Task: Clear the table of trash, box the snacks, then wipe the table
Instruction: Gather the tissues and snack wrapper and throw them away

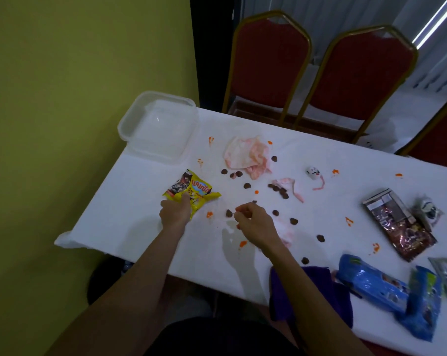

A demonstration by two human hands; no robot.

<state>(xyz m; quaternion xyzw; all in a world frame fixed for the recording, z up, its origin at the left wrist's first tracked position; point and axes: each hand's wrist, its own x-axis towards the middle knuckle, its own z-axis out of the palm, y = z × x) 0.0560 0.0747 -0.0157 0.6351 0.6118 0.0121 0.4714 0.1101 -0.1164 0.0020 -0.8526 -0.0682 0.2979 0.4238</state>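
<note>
My left hand (175, 211) grips the near edge of a yellow snack bag (191, 191) lying on the white table (130, 214). My right hand (253, 222) hovers just right of it with fingers curled, pinched together over a brown snack piece (229, 213); whether it holds one I cannot tell. Several brown snack pieces (279, 190) lie scattered over the middle of the table among orange sauce spots (209, 214). A clear plastic box (159, 127) stands at the far left corner. Stained crumpled tissues (245, 154) lie behind the snacks.
A purple cloth (312, 291) lies at the near edge. Blue snack bags (386, 291), a dark brown packet (399, 223) and small wrappers (427, 210) sit at the right. Red chairs (268, 62) stand behind the table. A green wall (76, 98) is on the left.
</note>
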